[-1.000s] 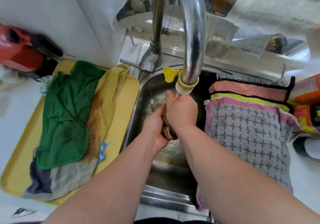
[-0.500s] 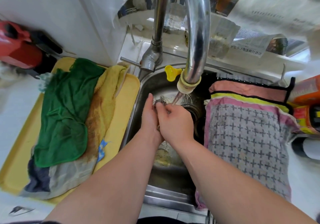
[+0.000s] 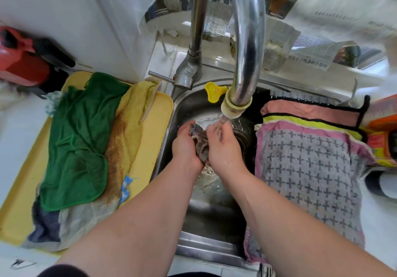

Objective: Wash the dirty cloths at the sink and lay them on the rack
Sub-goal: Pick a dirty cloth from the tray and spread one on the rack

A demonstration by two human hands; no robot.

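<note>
Cloths, dirty: green cloth lies over stained yellow cloth and a grey-blue one, piled on yellow tray left of sink.
Sink: steel basin, centre; yellow plug at back rim.
Left hand: closed around bunched grey cloth, over the basin.
Right hand: clamped on same cloth from the other side; water from tap runs onto its fingers.
Rack side, right: cross-patterned cloth spread flat, pink cloth behind it.
</note>
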